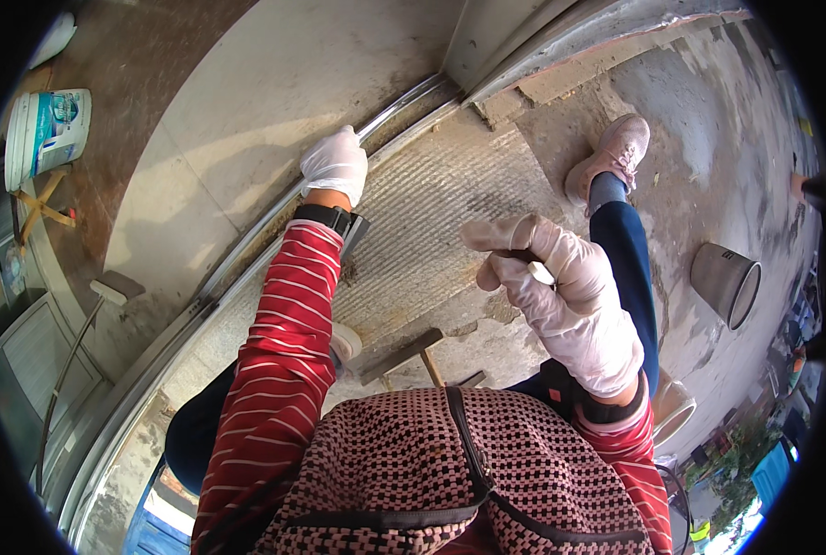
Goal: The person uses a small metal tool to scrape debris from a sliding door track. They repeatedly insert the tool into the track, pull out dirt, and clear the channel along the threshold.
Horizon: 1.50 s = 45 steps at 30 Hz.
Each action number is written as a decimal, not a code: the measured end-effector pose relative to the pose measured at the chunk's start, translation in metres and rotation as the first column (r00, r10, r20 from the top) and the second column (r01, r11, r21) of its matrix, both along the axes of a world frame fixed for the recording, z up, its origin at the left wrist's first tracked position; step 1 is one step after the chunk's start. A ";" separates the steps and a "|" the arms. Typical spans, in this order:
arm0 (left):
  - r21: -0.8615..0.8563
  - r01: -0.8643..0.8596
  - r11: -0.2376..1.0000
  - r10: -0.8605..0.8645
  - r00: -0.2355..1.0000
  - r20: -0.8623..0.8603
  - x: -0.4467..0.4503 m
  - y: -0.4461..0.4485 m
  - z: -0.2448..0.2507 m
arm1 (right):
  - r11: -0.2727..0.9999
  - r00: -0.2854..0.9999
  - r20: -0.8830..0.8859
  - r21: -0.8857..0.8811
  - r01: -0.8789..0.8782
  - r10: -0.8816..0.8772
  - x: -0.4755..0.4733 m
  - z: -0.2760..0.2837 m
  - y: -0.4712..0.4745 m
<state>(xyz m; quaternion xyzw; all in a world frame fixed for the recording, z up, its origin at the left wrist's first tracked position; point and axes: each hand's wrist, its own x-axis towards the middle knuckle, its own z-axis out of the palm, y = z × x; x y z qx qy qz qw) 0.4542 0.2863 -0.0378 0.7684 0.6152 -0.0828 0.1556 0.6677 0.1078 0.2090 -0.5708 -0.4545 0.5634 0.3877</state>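
Observation:
My left hand [335, 165], in a white disposable glove, is closed at the metal sliding-door track [400, 105]. Its fingers are turned away, so whether it grips the rail or anything else is hidden. Dirt lies along the channel. Beside the dark wristband [322, 216] shows a dark flat piece [354, 237] that I cannot identify. My right hand [569, 305], gloved too, is raised over the ridged doorstep slab [447, 187]. Between its curled fingers sits a small white object [541, 272], mostly covered by the glove.
A labelled plastic tub [48, 135] stands indoors on a wooden stand [41, 201]. Nearby is a long-handled floor tool [109, 292]. On the right are a grey bucket [724, 284] and a pale bucket [675, 411]. Below me is a wooden piece [402, 357]; my shoe [617, 156] rests on rough concrete.

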 end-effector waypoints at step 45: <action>-0.107 -0.042 0.993 0.047 0.998 0.040 0.082 0.026 -0.011 | 0.998 0.997 0.049 -0.002 -0.057 0.057 0.002 -0.002 0.002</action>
